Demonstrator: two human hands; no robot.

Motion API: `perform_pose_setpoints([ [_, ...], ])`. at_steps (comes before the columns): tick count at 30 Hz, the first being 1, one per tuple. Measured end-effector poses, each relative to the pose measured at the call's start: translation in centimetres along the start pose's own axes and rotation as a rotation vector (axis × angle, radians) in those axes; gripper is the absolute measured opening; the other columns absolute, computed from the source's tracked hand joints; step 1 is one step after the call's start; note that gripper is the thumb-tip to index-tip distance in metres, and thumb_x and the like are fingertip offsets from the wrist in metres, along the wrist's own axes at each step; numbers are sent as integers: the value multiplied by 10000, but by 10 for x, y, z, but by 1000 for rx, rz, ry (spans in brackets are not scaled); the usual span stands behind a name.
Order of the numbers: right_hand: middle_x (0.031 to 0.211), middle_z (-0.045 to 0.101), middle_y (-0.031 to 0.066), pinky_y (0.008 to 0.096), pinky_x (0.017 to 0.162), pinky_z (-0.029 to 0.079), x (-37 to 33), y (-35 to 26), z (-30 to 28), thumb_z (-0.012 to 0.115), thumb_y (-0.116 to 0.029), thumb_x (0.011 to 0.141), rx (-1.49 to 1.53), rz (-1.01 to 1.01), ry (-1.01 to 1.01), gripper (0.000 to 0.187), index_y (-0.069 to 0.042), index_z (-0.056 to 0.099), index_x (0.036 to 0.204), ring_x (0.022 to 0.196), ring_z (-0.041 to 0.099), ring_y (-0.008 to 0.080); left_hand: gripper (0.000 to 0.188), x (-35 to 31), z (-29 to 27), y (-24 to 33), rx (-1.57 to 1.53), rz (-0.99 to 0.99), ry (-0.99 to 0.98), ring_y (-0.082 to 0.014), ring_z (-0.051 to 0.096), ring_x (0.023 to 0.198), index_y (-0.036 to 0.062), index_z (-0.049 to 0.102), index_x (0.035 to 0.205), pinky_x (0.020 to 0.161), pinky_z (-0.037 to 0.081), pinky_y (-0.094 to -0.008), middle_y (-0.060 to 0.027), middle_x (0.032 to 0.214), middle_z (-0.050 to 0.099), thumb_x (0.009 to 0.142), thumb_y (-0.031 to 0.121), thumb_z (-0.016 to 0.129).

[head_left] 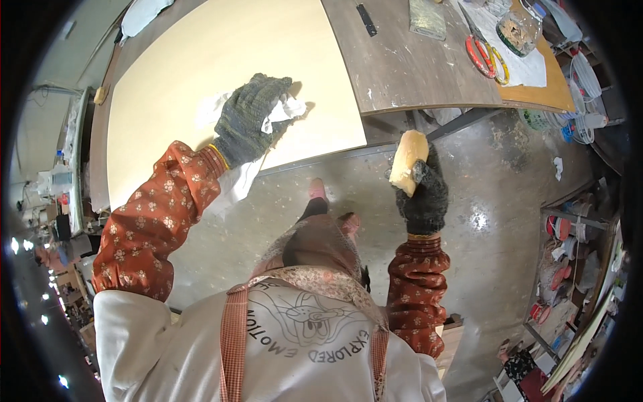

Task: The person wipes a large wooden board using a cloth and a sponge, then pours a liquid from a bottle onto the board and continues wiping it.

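Observation:
My left hand (pixel 253 115), in a dark grey knitted glove, is closed round a crumpled white cloth (pixel 284 112) on a large pale yellow board (pixel 221 50). More white cloth shows beside the glove, and a length of it hangs over the board's near edge below my wrist. Off to the right, my right hand (pixel 423 191), gloved alike, grips a yellowish sponge (pixel 409 159). It is held above the floor, in front of the table edge and apart from the board.
Right of the board, the brown table (pixel 408 74) bears a black strip (pixel 366 20), a flat block (pixel 427 19), red-and-yellow-handled scissors (pixel 483 57) and a clear container (pixel 519 32). A small yellow block (pixel 100 94) sits at the left edge. Shelves with goods (pixel 569 261) stand at right.

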State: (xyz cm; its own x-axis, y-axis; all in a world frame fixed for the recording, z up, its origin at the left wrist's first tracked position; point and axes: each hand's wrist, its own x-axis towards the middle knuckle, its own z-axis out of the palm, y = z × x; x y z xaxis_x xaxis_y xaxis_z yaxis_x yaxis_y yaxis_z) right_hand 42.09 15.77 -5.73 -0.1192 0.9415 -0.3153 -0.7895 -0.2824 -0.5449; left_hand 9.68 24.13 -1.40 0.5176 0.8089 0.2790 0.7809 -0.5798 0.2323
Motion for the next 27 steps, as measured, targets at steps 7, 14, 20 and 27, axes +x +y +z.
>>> perform_pose_setpoints([
  [7,1184,554,170,399,826,509,3,27,-24,636,-173,840,257,79,-38,584,14,414,1346,992,574,300,577,3,-5,8,34,-38,-23,-318,556,1173,99,543,1283,1029,413,-450,-131,1191,617,771,242,768],
  [14,1143,563,145,367,810,508,7,35,-19,642,-165,815,308,105,9,550,19,455,1299,964,574,276,572,0,-2,7,56,-16,23,-316,558,1171,82,553,1261,1026,415,-455,-128,1195,617,764,260,776],
  [20,1098,576,97,317,863,479,17,8,48,674,-177,820,-434,-210,110,441,-5,541,1203,978,567,201,561,-1,-3,7,80,27,53,-320,573,1143,68,534,1252,976,441,-454,-127,1199,615,773,250,763],
  [27,1150,603,144,377,848,497,14,-24,50,703,-139,794,-1513,-402,-162,389,-23,567,1139,1021,595,254,570,2,-10,8,32,43,-7,-339,562,1144,41,499,1272,982,430,-480,-154,1216,599,791,240,733],
])
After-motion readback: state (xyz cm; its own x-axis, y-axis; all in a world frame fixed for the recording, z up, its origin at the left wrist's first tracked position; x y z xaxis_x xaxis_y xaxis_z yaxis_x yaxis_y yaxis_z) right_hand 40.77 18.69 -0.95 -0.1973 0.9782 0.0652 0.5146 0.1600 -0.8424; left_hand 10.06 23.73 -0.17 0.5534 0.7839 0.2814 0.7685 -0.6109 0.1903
